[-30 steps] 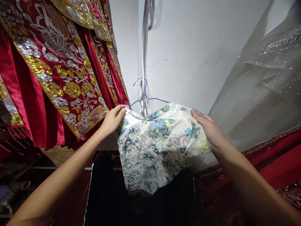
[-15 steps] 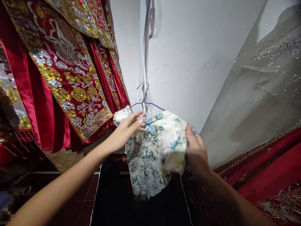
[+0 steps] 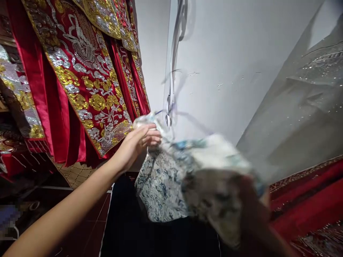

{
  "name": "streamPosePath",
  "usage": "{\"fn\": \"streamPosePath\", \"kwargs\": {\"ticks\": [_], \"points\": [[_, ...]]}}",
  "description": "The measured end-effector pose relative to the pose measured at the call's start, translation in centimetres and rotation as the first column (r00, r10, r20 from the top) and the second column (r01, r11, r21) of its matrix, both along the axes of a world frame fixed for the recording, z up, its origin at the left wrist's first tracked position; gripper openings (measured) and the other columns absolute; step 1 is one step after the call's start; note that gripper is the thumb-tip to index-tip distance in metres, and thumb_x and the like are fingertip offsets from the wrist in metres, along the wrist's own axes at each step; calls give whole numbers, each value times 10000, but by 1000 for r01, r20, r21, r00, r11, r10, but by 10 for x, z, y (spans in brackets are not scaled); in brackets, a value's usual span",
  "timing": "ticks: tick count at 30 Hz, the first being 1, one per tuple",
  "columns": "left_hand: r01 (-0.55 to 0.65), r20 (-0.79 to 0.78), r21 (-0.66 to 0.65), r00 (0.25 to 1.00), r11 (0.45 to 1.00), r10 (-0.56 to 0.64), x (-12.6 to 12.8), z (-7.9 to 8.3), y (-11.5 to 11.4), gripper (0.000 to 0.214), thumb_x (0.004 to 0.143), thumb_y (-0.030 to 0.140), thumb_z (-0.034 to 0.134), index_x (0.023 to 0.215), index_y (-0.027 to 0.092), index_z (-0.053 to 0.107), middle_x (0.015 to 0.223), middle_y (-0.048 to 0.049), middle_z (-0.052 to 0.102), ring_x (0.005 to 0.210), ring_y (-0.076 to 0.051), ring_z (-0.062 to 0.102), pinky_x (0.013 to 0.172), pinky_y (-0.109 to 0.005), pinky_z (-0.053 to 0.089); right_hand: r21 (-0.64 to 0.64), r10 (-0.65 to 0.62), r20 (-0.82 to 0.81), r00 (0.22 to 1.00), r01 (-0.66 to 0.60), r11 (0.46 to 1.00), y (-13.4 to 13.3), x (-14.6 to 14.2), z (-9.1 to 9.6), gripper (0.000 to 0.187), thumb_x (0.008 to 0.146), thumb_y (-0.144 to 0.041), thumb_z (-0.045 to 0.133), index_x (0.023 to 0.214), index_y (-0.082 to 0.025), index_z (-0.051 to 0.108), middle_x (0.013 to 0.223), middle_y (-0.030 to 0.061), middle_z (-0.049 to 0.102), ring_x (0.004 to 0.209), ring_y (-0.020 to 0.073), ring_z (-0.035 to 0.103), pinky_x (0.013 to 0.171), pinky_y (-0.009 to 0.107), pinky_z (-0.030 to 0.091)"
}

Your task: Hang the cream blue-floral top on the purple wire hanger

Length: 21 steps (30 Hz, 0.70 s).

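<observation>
A white floral blouse [image 3: 163, 185] with blue flowers and a crinkled body hangs in the middle, blurred on its right side. A purple hanger [image 3: 160, 111] shows faintly at its neckline, smeared by motion. My left hand [image 3: 144, 139] lies against the blouse's left shoulder, fingers stretched out and slightly bent, not visibly gripping. At the other side, my right hand [image 3: 264, 200] is shut on the blouse and draws its sleeve out to the right. That hand is blurred and mostly hidden by the cloth.
Red gowns with gold and silver embroidery [image 3: 88, 82] hang at the left. A white wall [image 3: 214, 53] with a strip of looped metal [image 3: 173, 64] stands behind. Sheer sparkling fabric [image 3: 302, 107] and red cloth [image 3: 316, 192] hang at the right. Dark cloth [image 3: 128, 228] is below.
My right hand has moved right and down, stretching the blouse's sleeve outward. My left hand has shifted slightly left along the neckline. The hanger is now blurred and less visible.
</observation>
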<state>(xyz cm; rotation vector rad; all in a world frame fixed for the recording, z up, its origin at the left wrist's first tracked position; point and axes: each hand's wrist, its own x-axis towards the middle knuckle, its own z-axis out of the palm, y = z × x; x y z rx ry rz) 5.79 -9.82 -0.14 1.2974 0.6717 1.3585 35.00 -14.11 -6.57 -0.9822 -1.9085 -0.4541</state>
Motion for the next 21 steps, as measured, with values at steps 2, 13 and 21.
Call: {"fn": "streamPosePath", "kwargs": {"ticks": [2, 13, 21], "points": [[187, 82, -205, 981, 961, -174, 8, -3, -6, 332, 941, 369, 541, 1155, 127, 612, 1090, -152, 693, 924, -207, 689, 868, -356, 555, -217, 282, 50, 958, -265, 939, -16, -20, -12, 582, 733, -629, 658, 1056, -149, 724, 742, 61, 714, 623, 198, 636, 538, 287, 572], [267, -295, -493, 844, 828, -448, -10, -31, -20, 254, 903, 394, 617, 1055, 202, 550, 632, 63, 460, 430, -37, 237, 406, -161, 261, -645, 390, -662, 640, -752, 139, 13, -86, -35, 198, 895, -318, 611, 1060, -214, 579, 797, 7, 614, 721, 151, 578, 665, 262, 439], [-50, -805, 168, 569, 985, 166, -41, -10, -38, 326, 927, 464, 548, 757, 195, 621, 730, 9, 552, 676, -141, 478, 586, -223, 378, -457, 139, -579, 803, -461, 760, 67, -49, -31, 346, 863, -388, 646, 1164, -226, 593, 1072, 91, 671, 932, 228, 615, 835, 369, 490]]}}
